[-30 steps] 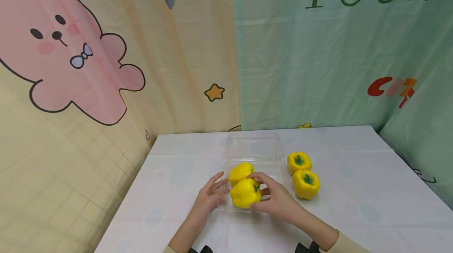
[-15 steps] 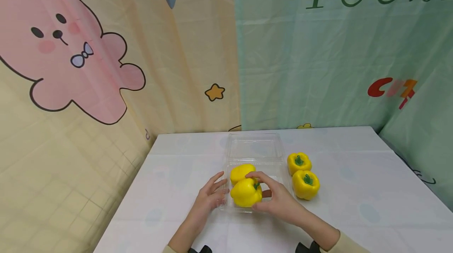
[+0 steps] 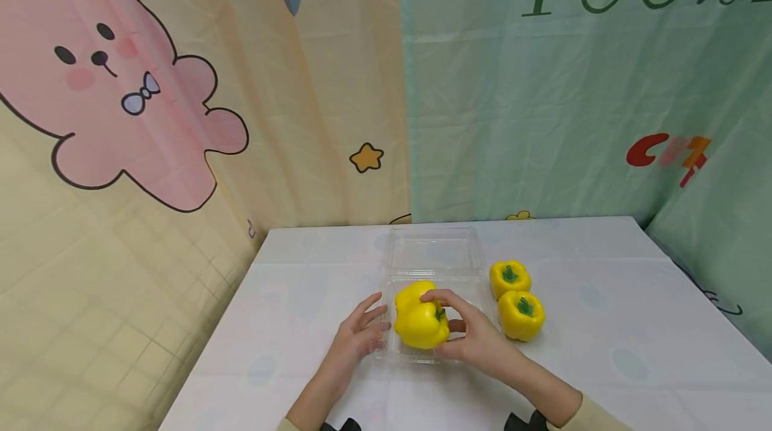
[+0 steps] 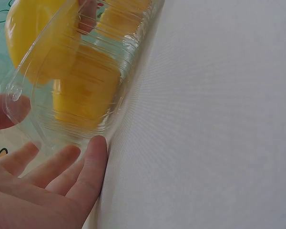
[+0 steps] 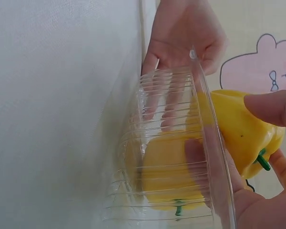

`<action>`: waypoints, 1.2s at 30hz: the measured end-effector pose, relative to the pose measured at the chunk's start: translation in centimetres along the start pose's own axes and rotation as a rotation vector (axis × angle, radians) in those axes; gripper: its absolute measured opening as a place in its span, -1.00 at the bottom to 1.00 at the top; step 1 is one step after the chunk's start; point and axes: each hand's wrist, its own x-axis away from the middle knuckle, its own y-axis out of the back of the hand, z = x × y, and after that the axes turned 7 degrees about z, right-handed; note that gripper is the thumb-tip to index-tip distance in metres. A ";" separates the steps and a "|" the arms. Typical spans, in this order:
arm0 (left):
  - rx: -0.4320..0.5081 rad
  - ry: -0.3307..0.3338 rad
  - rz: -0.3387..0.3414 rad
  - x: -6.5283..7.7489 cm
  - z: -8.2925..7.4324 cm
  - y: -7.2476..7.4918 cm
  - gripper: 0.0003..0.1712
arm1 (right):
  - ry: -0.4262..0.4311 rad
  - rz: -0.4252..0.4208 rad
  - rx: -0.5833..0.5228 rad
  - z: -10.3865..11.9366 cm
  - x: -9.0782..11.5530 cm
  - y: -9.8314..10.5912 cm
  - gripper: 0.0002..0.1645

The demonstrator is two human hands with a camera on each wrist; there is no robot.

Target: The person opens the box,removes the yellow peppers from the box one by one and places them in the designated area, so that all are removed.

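Observation:
My right hand (image 3: pixel 479 340) holds a yellow bell pepper (image 3: pixel 420 328) with a green stem, thumb on the near side and fingers on the far side. The pepper is above the base of a clear plastic clamshell box (image 3: pixel 392 352), partly over its rim in the right wrist view. A second yellow bell pepper (image 5: pixel 167 167) lies inside the box, seen through its ribbed wall; in the head view the held one partly covers it. My left hand (image 3: pixel 358 337) is at the box's left side, its extended fingers (image 4: pixel 93 162) against the wall and thumb at the rim corner.
The box's lid (image 3: pixel 433 250) lies folded back, away from me. Two more yellow bell peppers, a far one (image 3: pixel 509 278) and a near one (image 3: pixel 521 316), stand stem up right of the box. A white cloth covers the table (image 3: pixel 603 350); printed curtains (image 3: pixel 519 102) hang behind.
The held pepper has shifted slightly away from me and to the right, covering more of the pepper behind it. The right hand moved with it; the left hand stayed put.

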 end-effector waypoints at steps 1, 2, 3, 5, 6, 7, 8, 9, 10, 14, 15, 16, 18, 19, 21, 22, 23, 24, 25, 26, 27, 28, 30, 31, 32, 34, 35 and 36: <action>0.001 -0.001 0.001 0.0 0.0 0.0 -0.23 | -0.004 -0.007 0.004 0.0 0.0 0.0 -0.13; 0.001 -0.003 0.001 0.0 0.0 0.0 -0.23 | -0.005 -0.018 0.011 0.1 0.0 0.0 -0.14; 0.001 -0.004 0.000 0.0 0.0 0.0 -0.24 | -0.009 -0.026 0.020 0.1 0.0 0.1 -0.15; 0.002 -0.007 -0.002 -0.1 0.0 0.0 -0.24 | -0.008 -0.039 0.040 0.0 0.0 0.1 -0.18; 0.001 -0.008 -0.002 -0.1 0.1 0.0 -0.25 | -0.005 -0.045 0.052 -0.1 0.0 0.1 -0.19; 0.001 -0.006 -0.004 0.0 0.1 0.0 -0.25 | 0.000 -0.049 0.067 -0.2 0.0 0.1 -0.20; 0.001 -0.005 -0.007 0.0 0.2 0.0 -0.25 | 0.003 -0.051 0.083 -0.3 0.0 0.1 -0.22; 0.003 -0.004 -0.008 0.0 0.2 0.0 -0.25 | 0.004 -0.053 0.097 -0.4 0.0 0.1 -0.22; 0.005 -0.002 -0.009 0.0 0.2 0.0 -0.25 | 0.008 -0.054 0.109 -0.4 0.0 0.1 -0.23; 0.011 0.002 -0.013 0.0 0.3 0.0 -0.24 | 0.003 -0.066 0.157 -0.2 0.0 0.2 -0.23; 0.013 0.002 -0.012 0.0 0.3 0.1 -0.24 | 0.001 -0.069 0.162 -0.1 0.0 0.3 -0.23; 0.010 0.001 -0.010 -0.1 0.3 0.1 -0.24 | 0.001 -0.072 0.168 0.0 0.0 0.3 -0.23; 0.008 -0.001 -0.007 -0.1 0.3 0.1 -0.24 | 0.000 -0.080 0.172 0.3 0.1 0.3 -0.24; 0.009 -0.002 -0.004 -0.1 0.3 0.1 -0.24 | 0.005 -0.083 0.174 0.4 0.2 0.4 -0.25; 0.011 0.000 -0.002 -0.1 0.4 0.2 -0.24 | 0.015 -0.088 0.184 0.5 0.3 0.4 -0.26; 0.014 -0.001 -0.001 -0.2 0.4 0.2 -0.24 | 0.023 -0.092 0.193 0.6 0.4 0.5 -0.26; 0.018 -0.002 -0.002 -0.2 0.5 0.2 -0.24 | 0.034 -0.095 0.196 0.7 0.5 0.6 -0.26; 0.021 -0.002 -0.002 -0.2 0.5 0.2 -0.23 | 0.045 -0.100 0.204 0.7 0.5 0.7 -0.25; 0.022 -0.005 0.000 -0.2 0.5 0.2 -0.23 | 0.054 -0.104 0.212 0.8 0.6 0.8 -0.24; 0.024 -0.005 -0.001 -0.2 0.6 0.2 -0.23 | 0.062 -0.110 0.217 0.9 0.6 1.0 -0.23; 0.025 -0.008 -0.001 -0.2 0.6 0.2 -0.23 | 0.067 -0.116 0.222 1.0 0.6 1.1 -0.22; 0.026 -0.008 -0.001 -0.2 0.6 0.2 -0.23 | 0.073 -0.121 0.225 1.1 0.7 1.2 -0.19; 0.026 -0.008 0.000 -0.2 0.6 0.2 -0.23 | 0.067 -0.139 0.226 1.4 0.8 1.5 -0.14; 0.025 -0.008 0.001 -0.2 0.6 0.2 -0.24 | 0.057 -0.148 0.223 1.6 0.9 1.6 -0.11; 0.025 -0.006 0.001 -0.2 0.6 0.2 -0.24 | 0.046 -0.159 0.220 1.8 0.9 1.7 -0.08; 0.023 -0.006 0.002 -0.3 0.5 0.2 -0.24 | 0.023 -0.176 0.214 2.3 1.0 1.9 -0.05; 0.021 -0.007 0.003 -0.3 0.5 0.2 -0.24 | 0.013 -0.185 0.211 2.5 1.1 2.0 -0.05; 0.019 -0.008 0.003 -0.3 0.4 0.2 -0.24 | 0.009 -0.192 0.211 2.7 1.1 2.1 -0.05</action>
